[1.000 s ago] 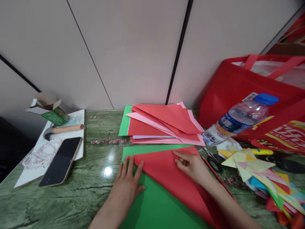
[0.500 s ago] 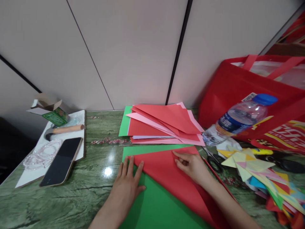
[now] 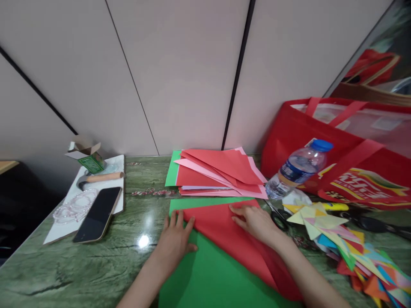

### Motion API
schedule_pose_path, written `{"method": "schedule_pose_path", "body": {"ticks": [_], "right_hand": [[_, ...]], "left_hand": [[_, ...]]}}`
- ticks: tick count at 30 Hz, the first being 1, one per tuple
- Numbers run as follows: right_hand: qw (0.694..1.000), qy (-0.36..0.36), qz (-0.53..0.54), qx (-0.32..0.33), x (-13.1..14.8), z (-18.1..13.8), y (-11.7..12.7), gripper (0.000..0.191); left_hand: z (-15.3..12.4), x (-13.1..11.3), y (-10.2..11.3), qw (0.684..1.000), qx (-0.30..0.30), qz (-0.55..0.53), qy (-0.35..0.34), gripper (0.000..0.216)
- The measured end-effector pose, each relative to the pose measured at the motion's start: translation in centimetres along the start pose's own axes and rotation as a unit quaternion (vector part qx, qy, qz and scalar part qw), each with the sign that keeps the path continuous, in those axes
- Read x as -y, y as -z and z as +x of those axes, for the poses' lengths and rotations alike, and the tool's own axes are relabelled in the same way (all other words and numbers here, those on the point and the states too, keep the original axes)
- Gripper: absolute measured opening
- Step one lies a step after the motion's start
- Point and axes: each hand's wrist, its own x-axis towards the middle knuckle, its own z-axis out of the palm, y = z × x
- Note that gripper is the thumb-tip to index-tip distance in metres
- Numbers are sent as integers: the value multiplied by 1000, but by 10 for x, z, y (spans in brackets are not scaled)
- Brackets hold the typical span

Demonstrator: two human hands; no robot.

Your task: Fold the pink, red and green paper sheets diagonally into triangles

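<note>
Little has been changed; the left hand (image 3: pixel 175 239) is kept flat, grip released, on the left tip of the red paper (image 3: pixel 224 233), which is laid over the green sheet (image 3: pixel 212 278) on the surface (image 3: pixel 96 269); the right hand (image 3: pixel 255 222), grip likewise released, is pressed near its far edge; against the earlier frame only the view is shifted.

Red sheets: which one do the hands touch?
The red sheet on the green sheet, touched by left hand and right hand; the rest lie in the stack behind.
</note>
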Motion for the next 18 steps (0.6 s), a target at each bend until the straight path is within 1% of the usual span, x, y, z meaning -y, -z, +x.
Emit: {"method": "schedule_pose_path", "body": {"ticks": [3, 7, 11, 14, 18], "right_hand": [[999, 16, -17, 28, 4, 1, 10, 40], [996, 33, -55, 64, 13, 5, 26, 28], [993, 38, -84, 74, 27, 9, 36, 18], [991, 40, -101, 80, 36, 9, 39, 18], [988, 43, -115, 93, 42, 8, 39, 23]], "left_hand": [[-1, -2, 0, 1000, -18, -6, -3, 77], [0, -6, -6, 996, -31, -27, -76, 90], [4, -15, -16, 990, -22, -54, -127, 104], [6, -24, -23, 980, -14, -67, -185, 105], [3, -37, -29, 962, -44, -89, -256, 100]]}}
